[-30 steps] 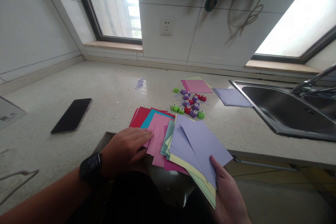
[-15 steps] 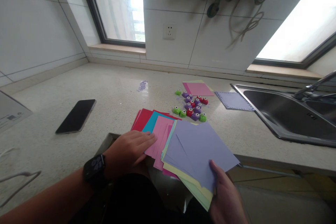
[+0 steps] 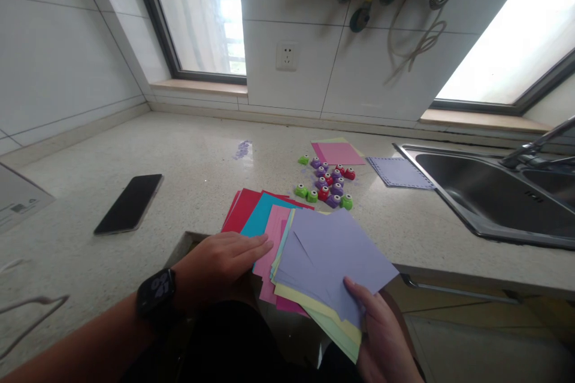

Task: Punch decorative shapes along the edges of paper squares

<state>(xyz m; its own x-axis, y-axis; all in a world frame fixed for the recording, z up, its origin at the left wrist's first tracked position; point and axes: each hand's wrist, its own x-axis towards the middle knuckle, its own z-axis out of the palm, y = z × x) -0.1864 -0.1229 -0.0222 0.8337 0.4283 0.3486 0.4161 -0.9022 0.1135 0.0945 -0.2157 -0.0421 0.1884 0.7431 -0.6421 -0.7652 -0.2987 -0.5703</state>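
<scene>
Presently, the right hand (image 3: 381,329) grips the near corner of a fan of coloured paper, thumb pressed on the lilac sheets (image 3: 336,251), its other fingers mostly hidden beneath. Under the lilac, yellow sheets (image 3: 287,294) and pale green sheets (image 3: 332,332) show along the edge just left of that thumb.

Left hand (image 3: 224,260): fingers extended and held together, resting on the pink sheets (image 3: 276,224); thumb obscured, so cannot tell whether it pinches them. Just beyond its knuckles, a blue sheet (image 3: 260,215) overlaps red sheets (image 3: 240,209). A magenta sheet (image 3: 290,306) pokes out between the two hands, below the pink. A dark watch (image 3: 157,292) sits on the left wrist.

Surroundings: black phone (image 3: 129,204) lies on the counter (image 3: 193,143), beyond and to the left of the left hand. Ahead of the right hand, past the fan, is a cluster of small green, purple and red pieces (image 3: 332,185); behind them, a pink square (image 3: 344,154). Farther right of these, a lilac square (image 3: 399,172) with dark marks along its edges lies beside the steel sink (image 3: 462,194).
</scene>
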